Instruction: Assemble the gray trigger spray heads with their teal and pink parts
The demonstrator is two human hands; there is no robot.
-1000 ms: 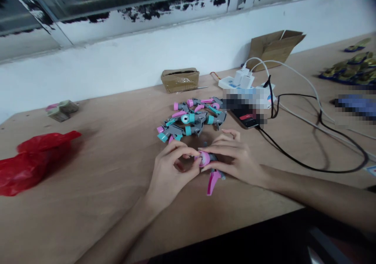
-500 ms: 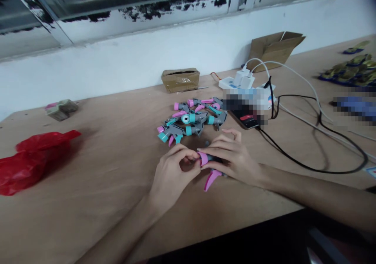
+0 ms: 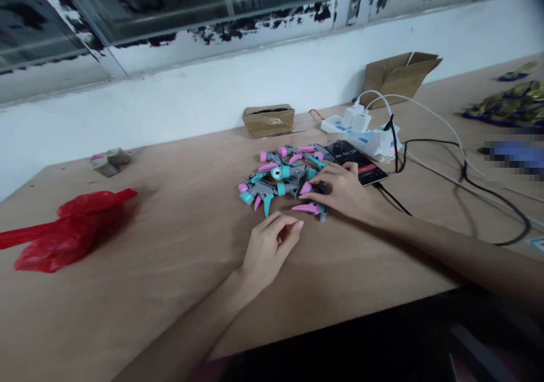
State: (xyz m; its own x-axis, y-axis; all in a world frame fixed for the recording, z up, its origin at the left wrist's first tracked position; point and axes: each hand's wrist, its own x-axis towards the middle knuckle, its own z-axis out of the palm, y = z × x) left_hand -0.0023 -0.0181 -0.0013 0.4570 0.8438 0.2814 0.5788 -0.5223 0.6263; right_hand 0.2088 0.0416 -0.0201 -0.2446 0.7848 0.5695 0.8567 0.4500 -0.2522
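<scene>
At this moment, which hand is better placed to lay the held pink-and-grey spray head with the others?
Probably the right hand: it grips the spray head close beside the pile, while the left hand is apart from both.

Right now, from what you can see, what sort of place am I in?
Probably a small workshop: many similar grey, pink and teal trigger heads lie clustered on a long, plain tabletop, with an open cardboard box near the white wall.
</scene>
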